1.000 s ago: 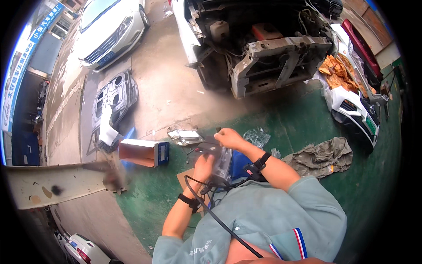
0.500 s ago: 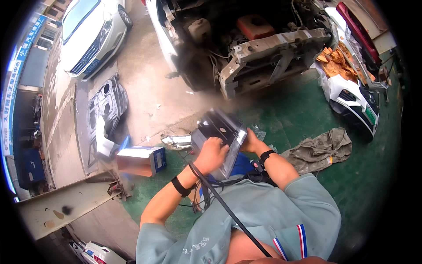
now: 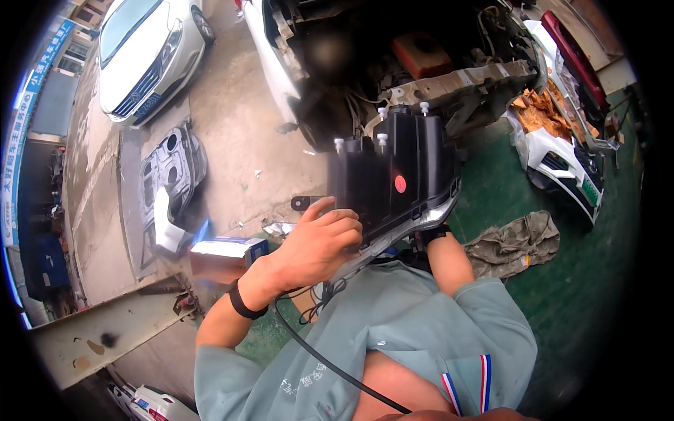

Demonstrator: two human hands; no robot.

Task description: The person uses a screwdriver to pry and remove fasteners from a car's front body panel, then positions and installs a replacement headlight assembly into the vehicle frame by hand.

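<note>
A car headlight (image 3: 414, 172) is held up before my chest, its black back housing facing me. White adjuster screws stick up along its far edge, and a round red sticker marks the housing. The clear lens edge (image 3: 439, 214) shows along the near right side. My left hand (image 3: 323, 238) grips the near left end, fingers curled over the housing; the thumb is hidden. From the right, my forearm (image 3: 451, 263) reaches under the headlight and bears it up; that hand's fingers are out of sight behind it. Below my left wrist hangs a dark cable (image 3: 309, 347).
Ahead stands a car with its front stripped to a bare metal crossbeam (image 3: 463, 84). An opened cardboard box (image 3: 223, 258), a door panel (image 3: 172, 165) and a white car (image 3: 144, 63) are to the left. A grey cloth (image 3: 516, 242) and bumper parts (image 3: 562, 168) lie right.
The headlight has come up closer to me and turned, so its housing and screws show large. My right hand has gone from view beneath it; my left hand stays at the left end.
</note>
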